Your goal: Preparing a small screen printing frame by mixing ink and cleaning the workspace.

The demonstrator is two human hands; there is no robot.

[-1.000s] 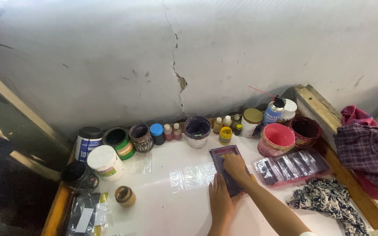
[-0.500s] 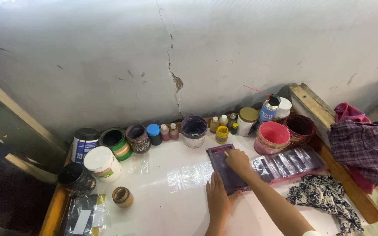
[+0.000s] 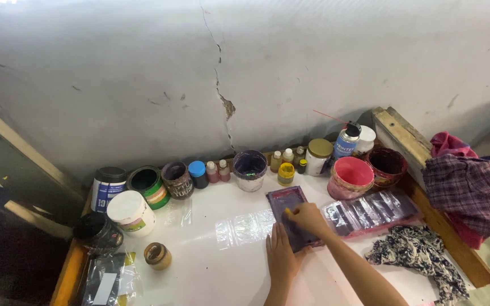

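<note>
A flat purple rectangular frame [image 3: 286,201] lies on the white tabletop [image 3: 216,272], its near half covered by my hands. My right hand [image 3: 308,219] rests on top of it with the fingers bent, and anything under them is hidden. My left hand [image 3: 282,258] lies flat on the table, fingertips touching the frame's near left edge. A clear plastic sheet [image 3: 245,226] lies just left of the frame.
Several paint jars and small bottles line the cracked wall, among them a purple-stained pot [image 3: 249,169] and a pink tub [image 3: 350,177]. A stained plastic-wrapped tray [image 3: 372,209] lies to the right, with patterned cloth [image 3: 415,255] and checked fabric [image 3: 466,190]. A white tub [image 3: 131,212] and small brown jar [image 3: 157,255] stand at the left.
My right hand has shifted a little back and forth over the purple frame. My left hand has stayed flat at the frame's near edge.
</note>
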